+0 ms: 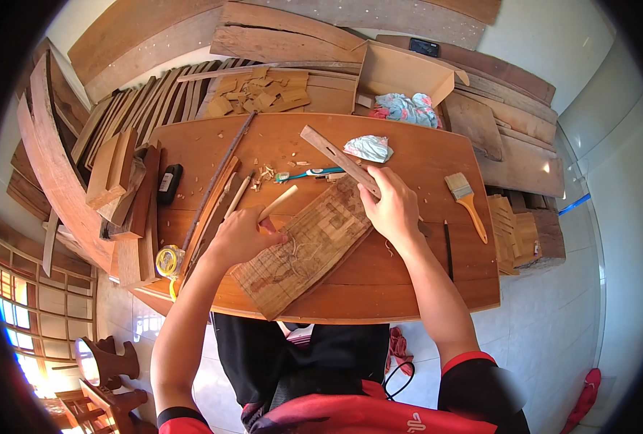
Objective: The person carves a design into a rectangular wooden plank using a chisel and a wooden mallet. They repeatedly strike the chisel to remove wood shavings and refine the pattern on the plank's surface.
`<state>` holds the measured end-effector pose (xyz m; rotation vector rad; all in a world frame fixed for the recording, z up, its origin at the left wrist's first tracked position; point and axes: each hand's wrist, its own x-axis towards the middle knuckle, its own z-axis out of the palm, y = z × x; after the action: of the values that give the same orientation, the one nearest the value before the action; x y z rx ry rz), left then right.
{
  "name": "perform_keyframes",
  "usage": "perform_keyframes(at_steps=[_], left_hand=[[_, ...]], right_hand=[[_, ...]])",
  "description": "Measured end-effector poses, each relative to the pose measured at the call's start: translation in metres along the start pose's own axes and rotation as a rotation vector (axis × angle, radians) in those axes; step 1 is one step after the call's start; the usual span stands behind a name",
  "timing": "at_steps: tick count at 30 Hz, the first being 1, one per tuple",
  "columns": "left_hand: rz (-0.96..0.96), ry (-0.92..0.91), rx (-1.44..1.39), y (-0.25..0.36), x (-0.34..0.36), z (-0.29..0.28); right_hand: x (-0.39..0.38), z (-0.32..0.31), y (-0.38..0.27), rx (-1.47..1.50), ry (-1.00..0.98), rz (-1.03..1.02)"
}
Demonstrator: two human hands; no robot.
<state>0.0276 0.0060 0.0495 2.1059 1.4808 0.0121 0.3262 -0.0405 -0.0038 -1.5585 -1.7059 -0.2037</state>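
A carved wooden board (292, 264) lies slantwise near the table's front edge, with raised shapes cut into its far part and lines on its near part. My left hand (243, 235) is closed at the board's left side around a wooden-handled chisel (279, 202); its pale round handle sticks up, and its blade is hidden. My right hand (394, 201) grips a brown wooden bar (330, 150) with small slots, held over the board's far end. Next to the bar are a teal-and-white toothbrush (308, 174) and a crumpled pale-blue cloth (369, 148).
On the table (430, 289) lie a flat paintbrush (467, 206), a pencil (449, 249), a tape measure (169, 261), a black bottle (168, 184), a long metal bar (224, 163) and wood shavings (266, 172). Stacked planks (509, 155) and a cardboard box (401, 72) surround it.
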Motion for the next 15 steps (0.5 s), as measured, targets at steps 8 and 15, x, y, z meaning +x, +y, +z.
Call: perform_keyframes(at_steps=[8,15], left_hand=[[0.082,-0.079,-0.059,-0.008,0.013,-0.003],[0.074,-0.187,-0.072,-0.006,0.021,-0.004]], right_hand=[[0.0,0.0,0.002,0.024,-0.002,-0.003],[0.0,-0.003,-0.002,0.042,-0.002,0.02]])
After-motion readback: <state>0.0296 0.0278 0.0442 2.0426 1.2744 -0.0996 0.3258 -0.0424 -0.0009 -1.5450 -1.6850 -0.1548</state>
